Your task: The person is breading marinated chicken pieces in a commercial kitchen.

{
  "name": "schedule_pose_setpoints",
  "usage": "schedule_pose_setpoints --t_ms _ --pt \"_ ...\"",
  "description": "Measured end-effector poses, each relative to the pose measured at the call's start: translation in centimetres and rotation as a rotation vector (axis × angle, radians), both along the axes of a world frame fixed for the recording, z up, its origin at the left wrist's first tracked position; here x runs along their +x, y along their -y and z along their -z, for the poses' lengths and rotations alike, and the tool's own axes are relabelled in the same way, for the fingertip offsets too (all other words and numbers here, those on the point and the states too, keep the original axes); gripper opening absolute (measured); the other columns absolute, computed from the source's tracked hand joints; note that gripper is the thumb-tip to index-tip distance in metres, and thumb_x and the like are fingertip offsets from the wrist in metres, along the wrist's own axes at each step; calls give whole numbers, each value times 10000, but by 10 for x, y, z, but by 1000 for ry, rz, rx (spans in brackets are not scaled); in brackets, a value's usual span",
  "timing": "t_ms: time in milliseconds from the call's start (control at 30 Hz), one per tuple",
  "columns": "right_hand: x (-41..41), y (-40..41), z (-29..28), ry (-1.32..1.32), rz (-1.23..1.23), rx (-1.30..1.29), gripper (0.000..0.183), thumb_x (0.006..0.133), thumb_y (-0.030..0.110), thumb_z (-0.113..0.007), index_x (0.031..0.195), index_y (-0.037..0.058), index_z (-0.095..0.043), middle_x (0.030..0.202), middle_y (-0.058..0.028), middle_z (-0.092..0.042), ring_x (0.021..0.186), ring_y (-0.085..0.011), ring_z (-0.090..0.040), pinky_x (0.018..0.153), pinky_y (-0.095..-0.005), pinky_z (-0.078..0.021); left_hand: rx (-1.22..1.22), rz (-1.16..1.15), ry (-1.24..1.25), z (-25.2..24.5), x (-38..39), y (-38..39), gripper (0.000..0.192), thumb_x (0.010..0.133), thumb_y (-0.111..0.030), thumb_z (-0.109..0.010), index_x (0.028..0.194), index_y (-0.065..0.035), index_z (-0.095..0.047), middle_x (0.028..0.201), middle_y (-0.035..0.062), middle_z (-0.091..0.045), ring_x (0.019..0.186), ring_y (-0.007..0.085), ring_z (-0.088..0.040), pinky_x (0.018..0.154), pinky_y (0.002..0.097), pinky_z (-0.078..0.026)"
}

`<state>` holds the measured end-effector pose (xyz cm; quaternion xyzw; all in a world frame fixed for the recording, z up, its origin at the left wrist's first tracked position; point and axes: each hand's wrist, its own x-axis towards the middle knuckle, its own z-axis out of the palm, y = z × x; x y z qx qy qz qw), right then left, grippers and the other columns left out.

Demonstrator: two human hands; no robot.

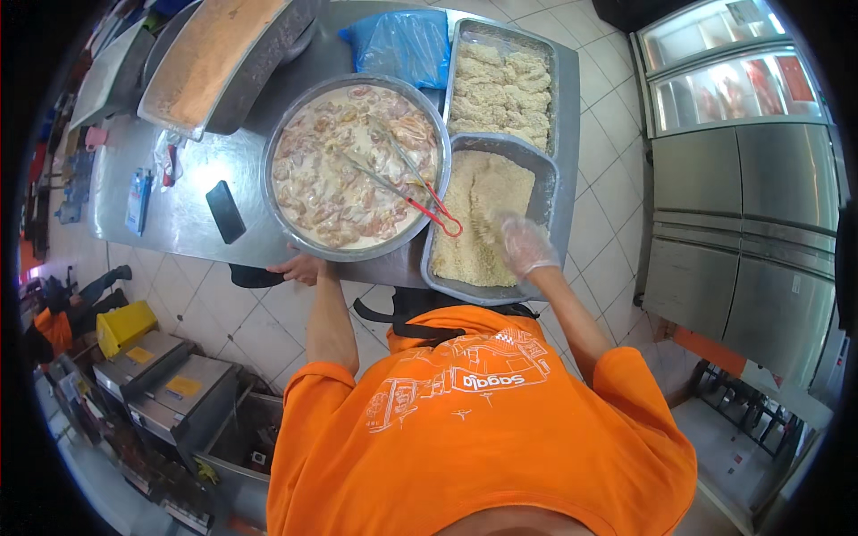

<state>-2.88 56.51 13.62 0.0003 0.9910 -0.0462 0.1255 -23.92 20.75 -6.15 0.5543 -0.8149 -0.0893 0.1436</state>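
My right hand (pixel 529 246), in a clear plastic glove, is in the yellowish breading crumbs (pixel 462 201) of a grey plastic tub (pixel 546 187). Motion blurs its fingers, and what they hold cannot be made out. My bare left hand (pixel 301 269) is at the table's front edge, just below a large round metal bowl (pixel 359 254); its grip is unclear. Raw chicken pieces (pixel 322 161) in a milky liquid fill that bowl. Metal tongs with red handles (pixel 439 211) lean in it, their handle end hanging over the tub.
Breaded pieces (pixel 499 90) fill a metal tray (pixel 556 74) beyond the tub. A blue plastic bag (pixel 402 47), a long container of orange powder (pixel 221 60) and a phone (pixel 226 212) are on the steel table (pixel 248 151). A steel refrigerator (pixel 737 201) stands right.
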Motion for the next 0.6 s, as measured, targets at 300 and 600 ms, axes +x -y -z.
schedule_pose_setpoints --t_ms 300,600 --pt "45 37 127 275 800 -698 618 901 512 -458 1234 -6 -510 1192 -182 -586 1130 -328 -529 1003 -419 -369 -60 -21 27 -5 -6 -13 697 854 -566 -348 1441 -210 -227 948 106 -502 788 292 -621 599 443 -502" --pt "-33 20 41 -126 1273 -801 604 916 432 -478 1329 -4 -413 1368 -196 -417 1264 -313 -396 1061 -412 -280 14 -59 117 -15 1 7 609 931 -156 -396 1471 -243 -130 1062 88 -521 888 262 -639 681 427 -545"
